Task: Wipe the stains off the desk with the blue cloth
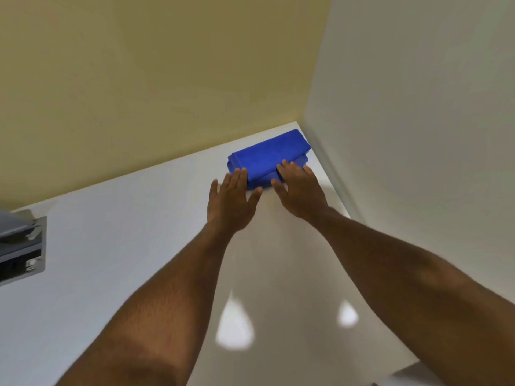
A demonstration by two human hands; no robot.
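Note:
A folded blue cloth [269,156] lies in the far right corner of the glossy white desk [125,246], tight against both walls. My left hand [231,203] is flat, fingers spread, with its fingertips touching the cloth's near left edge. My right hand [299,190] is also flat and spread, its fingers resting on the cloth's near right part. Neither hand grips the cloth. I see no clear stains on the desk, only bright light reflections.
A yellow wall [153,79] runs along the desk's far edge and a white wall [418,107] along its right side. A grey and chrome device [21,246] sits at the left edge of the desk.

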